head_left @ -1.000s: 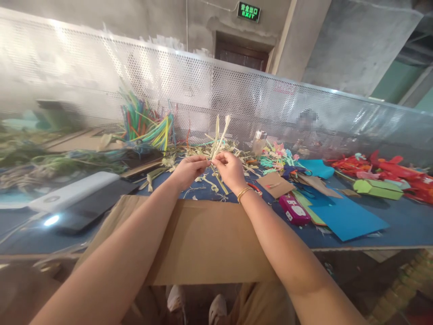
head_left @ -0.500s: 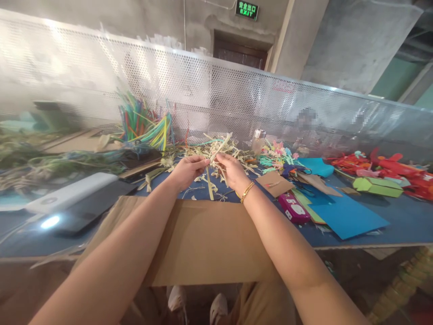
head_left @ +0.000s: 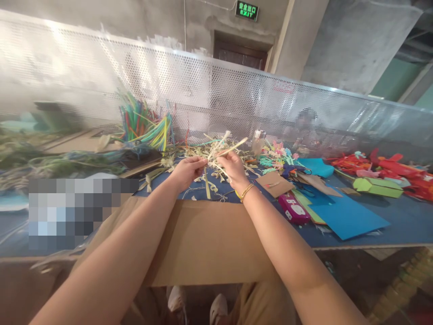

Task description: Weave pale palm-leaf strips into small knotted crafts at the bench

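Observation:
Pinched between the thumb and fingers of my left hand (head_left: 190,172) is a small bundle of pale, dry-looking leaf strips (head_left: 207,184), one of which hangs down below the fingertips. Just to the right, my right hand (head_left: 233,170) is closed on a pale strip (head_left: 237,145) that slants up and to the right from its fingers. The strips meet between the two hands, but the exact crossing is too small to make out. Behind the hands lies a heap of similar pale strips (head_left: 248,158). Under my forearms is a sheet of brown cardboard (head_left: 213,239).
A purple box (head_left: 293,208) and blue paper sheets (head_left: 348,214) lie to the right, near red cut pieces (head_left: 389,164). Colourful stems (head_left: 135,119) stand at back left. A glass jar (head_left: 259,141) stands before the perforated metal screen (head_left: 189,90). Part of the left side is pixelated.
The upper strips, close together before, now spread apart, one slanting farther right with my right hand, which has turned slightly. The hanging strip has swung a little left. My left hand has barely moved.

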Motion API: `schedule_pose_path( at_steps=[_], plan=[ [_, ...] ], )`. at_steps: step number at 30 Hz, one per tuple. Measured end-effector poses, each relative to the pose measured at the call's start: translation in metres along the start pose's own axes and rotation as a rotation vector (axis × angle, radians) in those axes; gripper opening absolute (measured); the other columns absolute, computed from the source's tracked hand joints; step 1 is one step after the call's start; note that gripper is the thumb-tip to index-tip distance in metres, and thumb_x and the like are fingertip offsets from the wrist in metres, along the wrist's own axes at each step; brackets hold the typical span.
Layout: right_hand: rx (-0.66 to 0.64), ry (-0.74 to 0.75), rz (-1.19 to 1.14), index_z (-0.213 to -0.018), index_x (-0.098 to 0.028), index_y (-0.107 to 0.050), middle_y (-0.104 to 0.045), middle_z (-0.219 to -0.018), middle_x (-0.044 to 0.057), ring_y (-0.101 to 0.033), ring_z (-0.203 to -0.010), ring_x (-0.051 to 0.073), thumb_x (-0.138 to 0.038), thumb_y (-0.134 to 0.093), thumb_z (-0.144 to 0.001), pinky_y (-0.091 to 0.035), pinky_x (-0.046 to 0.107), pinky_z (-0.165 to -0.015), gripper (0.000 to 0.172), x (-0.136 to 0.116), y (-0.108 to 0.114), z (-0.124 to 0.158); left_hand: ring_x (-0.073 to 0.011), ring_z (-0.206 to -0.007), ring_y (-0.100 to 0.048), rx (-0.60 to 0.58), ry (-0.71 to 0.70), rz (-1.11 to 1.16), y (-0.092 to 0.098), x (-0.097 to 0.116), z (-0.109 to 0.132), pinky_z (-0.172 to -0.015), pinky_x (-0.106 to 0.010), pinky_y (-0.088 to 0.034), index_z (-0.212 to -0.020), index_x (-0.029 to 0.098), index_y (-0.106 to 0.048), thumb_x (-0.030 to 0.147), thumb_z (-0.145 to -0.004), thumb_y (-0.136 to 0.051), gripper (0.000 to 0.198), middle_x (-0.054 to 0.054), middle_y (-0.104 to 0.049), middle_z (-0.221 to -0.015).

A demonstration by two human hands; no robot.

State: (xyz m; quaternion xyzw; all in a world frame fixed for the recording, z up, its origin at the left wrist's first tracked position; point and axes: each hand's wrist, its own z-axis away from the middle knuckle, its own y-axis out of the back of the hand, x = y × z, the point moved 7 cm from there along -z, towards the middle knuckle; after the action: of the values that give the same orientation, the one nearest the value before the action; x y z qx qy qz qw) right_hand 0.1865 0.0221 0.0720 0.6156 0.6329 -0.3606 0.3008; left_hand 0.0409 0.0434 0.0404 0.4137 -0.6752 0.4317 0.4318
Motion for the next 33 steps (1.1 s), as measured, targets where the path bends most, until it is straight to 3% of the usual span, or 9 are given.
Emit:
schedule_pose_path(
  at_steps=[6, 13, 18, 24, 27, 33],
  plan=[
    [-0.055, 0.205, 0.33, -0.085, -0.025, -0.066, -0.067, -0.087, 0.002, -0.057, -0.073, 0.016, -0.037, -0.061, -0.079, -0.046, 0.032, -0.072, 0.015, -0.027, -0.004, 0.009, -0.006, -0.044, -0.038, 0.077, -0.015, -0.222, 0.011, -0.003, -0.003, -0.043, -0.021, -0.026, -0.06, 0.016, -0.059, 0.037, -0.058, -0.079, 0.029, 0.003, -0.047, -0.052],
    [-0.089, 0.299, 0.301, -0.103, -0.027, -0.061, -0.068, -0.093, 0.002, -0.064, -0.078, 0.013, -0.038, -0.048, -0.089, -0.048, 0.03, -0.078, 0.022, -0.039, -0.013, 0.015, -0.0067, -0.042, -0.038, 0.235, -0.012, -0.27, 0.02, 0.001, 0.001, -0.043, -0.021, -0.025, -0.068, 0.017, -0.056, 0.03, -0.054, -0.079, 0.03, 0.005, -0.049, -0.049],
    [-0.134, 0.242, 0.388, -0.099, -0.025, -0.058, -0.068, -0.078, 0.0, -0.062, -0.062, 0.012, -0.038, -0.055, -0.086, -0.048, 0.027, -0.065, 0.019, -0.029, -0.02, 0.018, -0.0056, -0.041, -0.035, 0.203, -0.048, -0.245, 0.016, 0.006, 0.002, -0.041, -0.019, -0.022, -0.068, 0.019, -0.051, 0.027, -0.054, -0.078, 0.032, 0.006, -0.048, -0.047],
    [-0.129, 0.236, 0.869, -0.079, -0.022, -0.064, -0.062, -0.059, -0.001, -0.056, -0.057, 0.012, -0.041, -0.051, -0.088, -0.038, 0.023, -0.059, 0.025, -0.024, -0.015, 0.017, -0.005, -0.042, -0.035, 0.147, 0.011, -0.163, 0.009, 0.002, 0.002, -0.042, -0.019, -0.022, -0.07, 0.018, -0.052, 0.023, -0.055, -0.075, 0.028, 0.007, -0.045, -0.049],
    [-0.128, 0.221, 1.045, -0.076, -0.021, -0.066, -0.063, -0.061, -0.001, -0.055, -0.059, 0.012, -0.038, -0.053, -0.086, -0.033, 0.023, -0.057, 0.024, -0.02, -0.014, 0.016, -0.0049, -0.042, -0.035, 0.112, 0.019, -0.153, 0.008, -0.002, 0.0, -0.043, -0.02, -0.022, -0.067, 0.016, -0.054, 0.024, -0.058, -0.073, 0.023, 0.005, -0.046, -0.052],
    [-0.134, 0.171, 1.148, -0.08, -0.023, -0.069, -0.065, -0.068, 0.001, -0.054, -0.063, 0.013, -0.032, -0.054, -0.083, -0.03, 0.023, -0.056, 0.018, -0.015, -0.016, 0.015, -0.0057, -0.044, -0.033, 0.107, -0.004, -0.168, 0.01, -0.007, -0.004, -0.045, -0.022, -0.021, -0.063, 0.015, -0.056, 0.027, -0.061, -0.071, 0.02, 0.003, -0.047, -0.053]
  ],
)
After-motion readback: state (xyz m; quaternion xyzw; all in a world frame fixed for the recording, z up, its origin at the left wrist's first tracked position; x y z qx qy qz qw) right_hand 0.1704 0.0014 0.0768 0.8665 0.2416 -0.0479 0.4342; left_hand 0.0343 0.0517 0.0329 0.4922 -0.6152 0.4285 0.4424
